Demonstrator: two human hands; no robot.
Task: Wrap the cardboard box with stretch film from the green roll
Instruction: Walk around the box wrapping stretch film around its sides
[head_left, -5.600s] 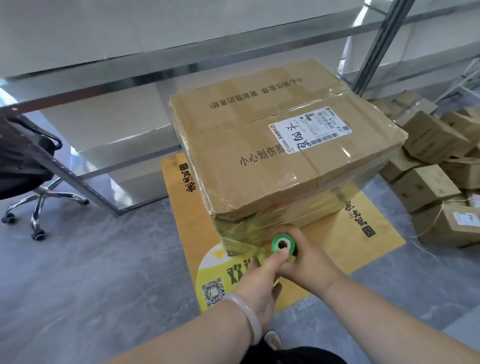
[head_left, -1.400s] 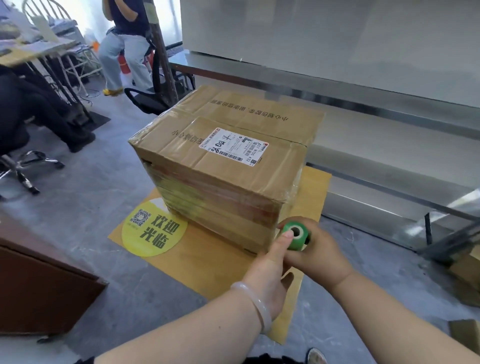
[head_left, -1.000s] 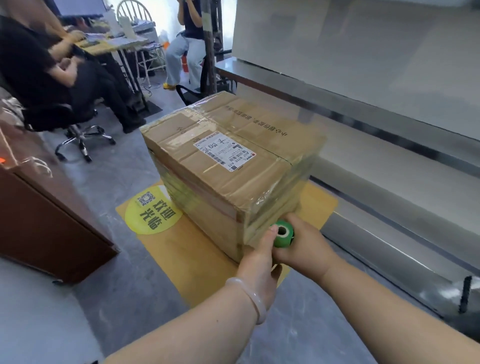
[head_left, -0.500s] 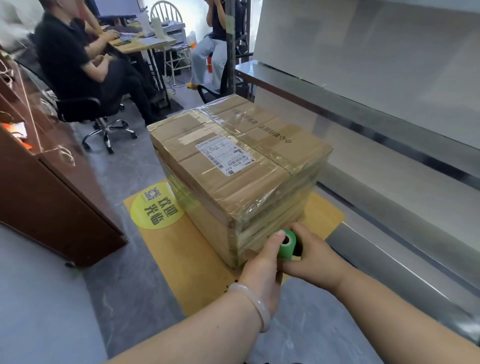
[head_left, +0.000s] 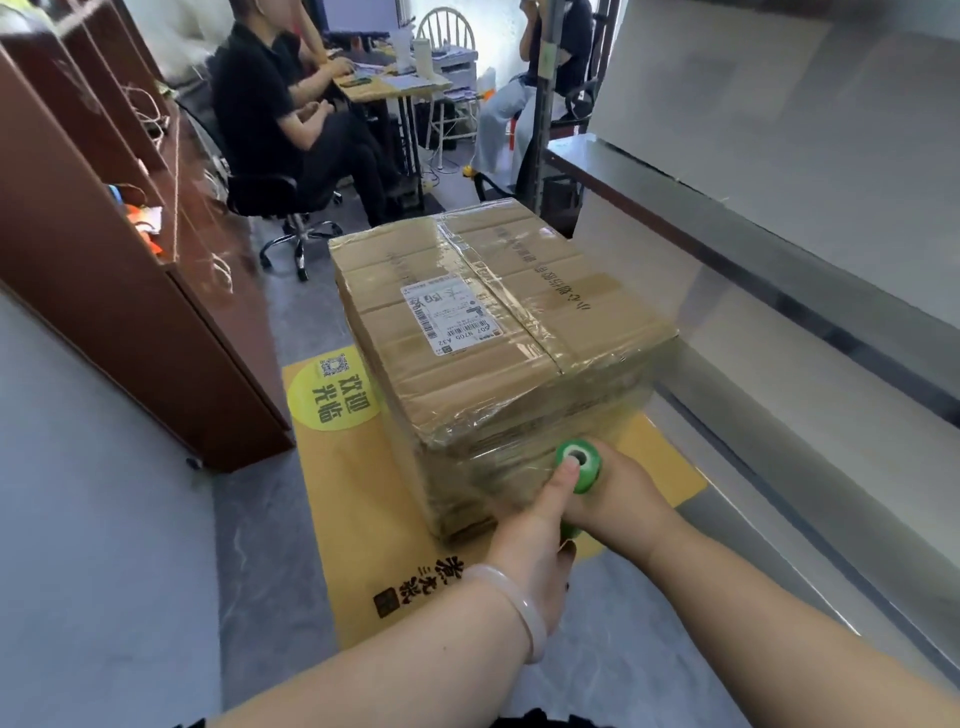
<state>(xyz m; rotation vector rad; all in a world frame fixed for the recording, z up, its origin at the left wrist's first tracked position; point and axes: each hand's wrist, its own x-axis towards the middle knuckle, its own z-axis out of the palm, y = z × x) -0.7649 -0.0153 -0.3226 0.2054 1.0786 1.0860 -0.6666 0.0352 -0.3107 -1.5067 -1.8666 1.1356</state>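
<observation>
The shipping label (head_left: 451, 321) on top of the cardboard box (head_left: 498, 332) reads "607", "N705" and "A32" beside barcodes. The yellow circle (head_left: 332, 389) on the orange floor mat (head_left: 374, 499) reads "欢迎光临" under a QR code.

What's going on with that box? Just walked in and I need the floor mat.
A person is wrapping the cardboard box in stretch film. Both hands, the left hand and the right hand, hold the green roll against the box's near lower corner. Film already covers its sides. The box sits on the yellow mat.
</observation>
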